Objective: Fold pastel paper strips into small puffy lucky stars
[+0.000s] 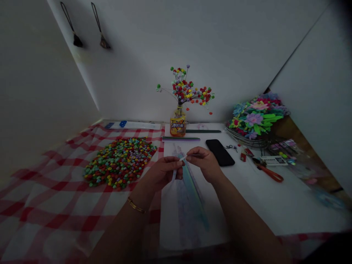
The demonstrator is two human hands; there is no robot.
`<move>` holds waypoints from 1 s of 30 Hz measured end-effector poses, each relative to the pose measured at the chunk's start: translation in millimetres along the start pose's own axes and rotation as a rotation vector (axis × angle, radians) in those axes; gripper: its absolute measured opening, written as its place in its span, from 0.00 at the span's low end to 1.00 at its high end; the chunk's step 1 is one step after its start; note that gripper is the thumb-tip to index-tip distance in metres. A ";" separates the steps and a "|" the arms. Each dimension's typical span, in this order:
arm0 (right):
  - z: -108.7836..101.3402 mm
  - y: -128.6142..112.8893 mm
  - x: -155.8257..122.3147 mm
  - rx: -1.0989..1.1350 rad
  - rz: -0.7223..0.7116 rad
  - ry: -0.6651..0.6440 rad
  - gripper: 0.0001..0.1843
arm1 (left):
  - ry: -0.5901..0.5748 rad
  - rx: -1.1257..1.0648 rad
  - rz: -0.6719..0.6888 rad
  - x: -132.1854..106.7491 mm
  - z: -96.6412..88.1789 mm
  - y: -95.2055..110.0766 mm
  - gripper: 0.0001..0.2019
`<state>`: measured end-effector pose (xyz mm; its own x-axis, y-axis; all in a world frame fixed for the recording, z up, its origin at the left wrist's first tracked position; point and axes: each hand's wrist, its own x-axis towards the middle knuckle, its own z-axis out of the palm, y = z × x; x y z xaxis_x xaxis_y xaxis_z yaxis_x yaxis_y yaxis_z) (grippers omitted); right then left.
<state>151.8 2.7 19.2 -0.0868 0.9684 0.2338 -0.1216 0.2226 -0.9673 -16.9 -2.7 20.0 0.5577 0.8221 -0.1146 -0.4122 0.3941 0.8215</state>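
A thin, pale paper strip [174,176] runs between my two hands, above the white sheet. My left hand [165,169], closed, pinches it between thumb and fingers, and one end hangs down below the palm. Close beside it, the fingertips of my right hand [205,161] are pressed together on the other end. Under my hands lie long blue and lilac paper strips [192,187] on the white sheet [169,227]. To the left, a wide heap of small folded paper stars [121,161] in many colours rests on the red checked cloth [57,187].
Behind my hands stands a yellow-labelled bottle [178,126] holding stems tipped with stars. A black phone [220,152] lies to the right. Farther right are orange-handled pliers [268,172], small packets and a basket of colourful fuzzy flowers [254,117]. A wall closes the back.
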 end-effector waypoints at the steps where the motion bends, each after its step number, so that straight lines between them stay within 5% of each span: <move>1: -2.4 0.0 0.6 -0.043 -0.045 0.018 0.09 | 0.000 0.000 0.017 -0.5 -0.2 1.0 0.06; 6: -9.9 -2.2 1.1 -0.212 -0.229 0.066 0.07 | 0.002 0.045 0.063 -3.2 -1.0 4.4 0.06; 15: -10.5 -5.6 -2.6 -0.286 -0.255 0.072 0.06 | 0.028 0.063 0.122 -3.5 -4.8 2.8 0.05; 21: -3.7 -5.4 -2.9 -0.553 -0.318 0.135 0.06 | -0.020 -0.034 0.163 -6.0 -1.4 4.3 0.03; 30: 9.0 -5.3 -3.5 -0.781 -0.243 -0.095 0.04 | 0.042 0.026 0.238 -3.3 1.1 6.5 0.08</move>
<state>143.8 -3.0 24.4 -0.2343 0.8773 0.4189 0.5720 0.4729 -0.6703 -20.6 -3.4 26.3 0.4167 0.9070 0.0610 -0.5089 0.1771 0.8424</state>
